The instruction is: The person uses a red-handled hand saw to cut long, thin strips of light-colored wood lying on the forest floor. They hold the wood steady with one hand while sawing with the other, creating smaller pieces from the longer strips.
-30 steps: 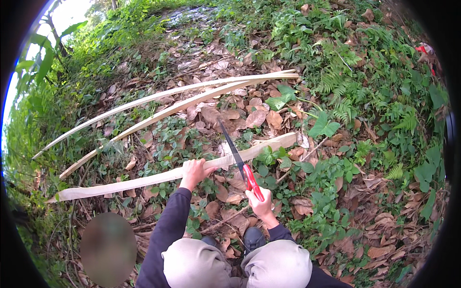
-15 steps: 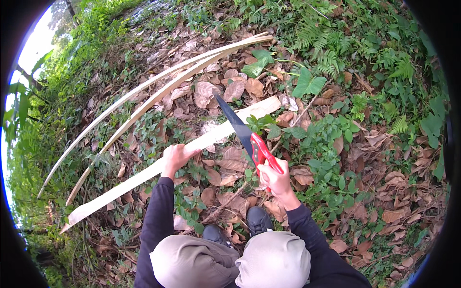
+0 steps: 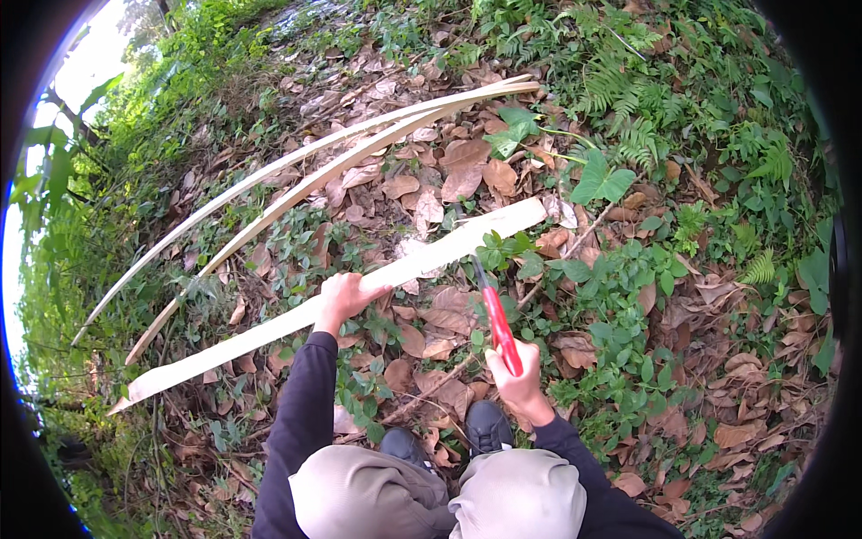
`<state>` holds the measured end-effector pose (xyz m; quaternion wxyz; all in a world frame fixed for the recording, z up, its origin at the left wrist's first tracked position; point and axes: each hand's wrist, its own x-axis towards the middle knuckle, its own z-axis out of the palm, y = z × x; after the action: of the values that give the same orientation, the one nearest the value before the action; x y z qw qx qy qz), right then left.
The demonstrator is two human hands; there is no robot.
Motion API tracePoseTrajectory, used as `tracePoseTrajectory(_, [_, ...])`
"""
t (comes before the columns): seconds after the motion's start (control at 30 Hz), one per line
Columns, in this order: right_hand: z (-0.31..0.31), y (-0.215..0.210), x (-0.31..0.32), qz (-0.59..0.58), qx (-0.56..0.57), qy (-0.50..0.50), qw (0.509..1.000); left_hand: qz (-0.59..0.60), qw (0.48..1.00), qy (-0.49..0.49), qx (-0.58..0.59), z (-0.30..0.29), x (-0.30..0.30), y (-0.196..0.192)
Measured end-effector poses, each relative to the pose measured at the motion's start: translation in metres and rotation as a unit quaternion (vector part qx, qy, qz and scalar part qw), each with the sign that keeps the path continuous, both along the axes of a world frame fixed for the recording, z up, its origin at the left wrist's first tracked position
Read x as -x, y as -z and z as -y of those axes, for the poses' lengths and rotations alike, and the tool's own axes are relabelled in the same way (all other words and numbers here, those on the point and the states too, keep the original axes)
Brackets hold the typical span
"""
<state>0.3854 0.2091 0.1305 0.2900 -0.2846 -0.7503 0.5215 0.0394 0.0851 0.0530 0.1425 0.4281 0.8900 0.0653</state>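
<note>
A long pale wooden plank (image 3: 440, 254) slants across the ground before me, its far end up to the right. My left hand (image 3: 345, 301) grips it near its middle, thumb lying along the wood. In my right hand (image 3: 516, 377) is a hand saw, closed around its red handle (image 3: 499, 328). The dark saw blade (image 3: 480, 271) meets the plank's near edge, right of my left hand. A bit of dark blade seems to show past the far edge, so the blade appears to run beneath the plank, its middle hidden.
Two long, thin, curved wooden strips (image 3: 296, 184) lie beyond the plank, touching or close at their right ends. Dry brown leaves (image 3: 449, 310), low green plants (image 3: 620, 287) and a thin stick (image 3: 431, 389) cover the ground. My shoes (image 3: 488, 426) stand just below the stick.
The saw has gone from lying across above the plank, blade broadside, to a narrow edge-on view with its blade at and apparently under the plank. My left hand keeps its grip.
</note>
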Motion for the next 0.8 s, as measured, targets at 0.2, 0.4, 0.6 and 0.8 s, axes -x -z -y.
tracePoseTrajectory(0.2, [-0.003, 0.010, -0.027, -0.065, 0.284, -0.035, 0.956, -0.001, 1.000, 0.000, 0.003, -0.002, 0.005, 0.000])
tracePoseTrajectory(0.4, [0.017, 0.058, 0.011, -0.005, 0.166, -0.031, 0.986, 0.012, 1.000, 0.002, 0.020, -0.003, 0.004, 0.001])
tracePoseTrajectory(0.6, [0.018, 0.061, 0.013, -0.020, 0.096, -0.041, 0.994, 0.011, 1.000, 0.003, 0.006, -0.002, 0.008, 0.004])
tracePoseTrajectory(0.8, [0.025, 0.074, 0.015, -0.036, 0.054, -0.041, 0.997, 0.048, 0.999, -0.006, 0.017, -0.002, 0.013, 0.003])
